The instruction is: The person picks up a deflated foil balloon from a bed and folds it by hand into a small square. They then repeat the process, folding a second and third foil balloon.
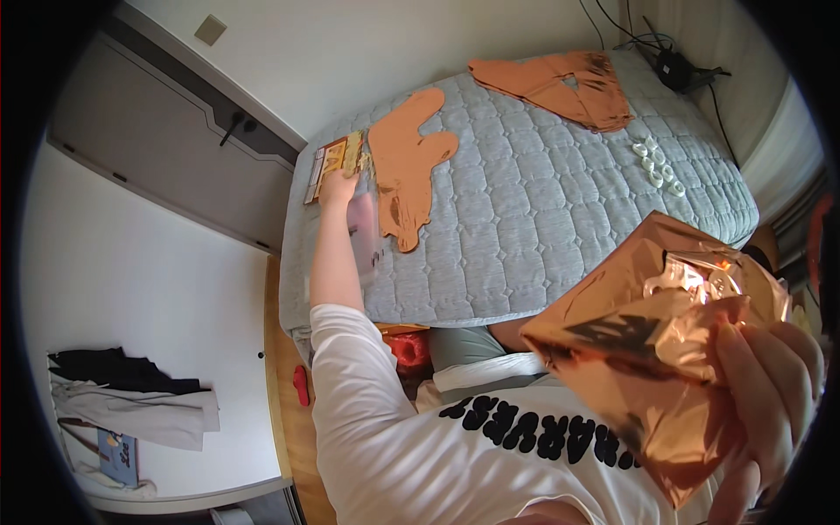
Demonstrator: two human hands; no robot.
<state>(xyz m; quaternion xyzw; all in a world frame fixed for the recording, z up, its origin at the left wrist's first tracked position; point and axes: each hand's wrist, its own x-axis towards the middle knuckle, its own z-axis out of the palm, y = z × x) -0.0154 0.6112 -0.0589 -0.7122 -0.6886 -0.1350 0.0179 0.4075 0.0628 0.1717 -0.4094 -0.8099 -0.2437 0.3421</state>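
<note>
My right hand [774, 381] is closed on a shiny copper-coloured foil balloon [630, 350], uninflated and folded, held up close on the right. Its thumb and fingers pinch the crumpled edge. My left arm stretches to the far left of the bed, where my left hand [337, 187] touches or hovers over a flat printed packet [324, 166] in yellow and red. The fingers are too small to tell whether they grip it. Below that hand lies a clear plastic bag [364, 227]. Beside it, a flat copper foil balloon [407, 166] is spread out; another flat foil balloon [560, 87] lies at the back.
A grey quilted mattress [499, 227] fills the middle. Several small white rolls [656, 166] sit at its right. A black device with cables [674, 68] stands in the back right corner. A grey door [175, 122] and hanging clothes [131, 394] are on the left.
</note>
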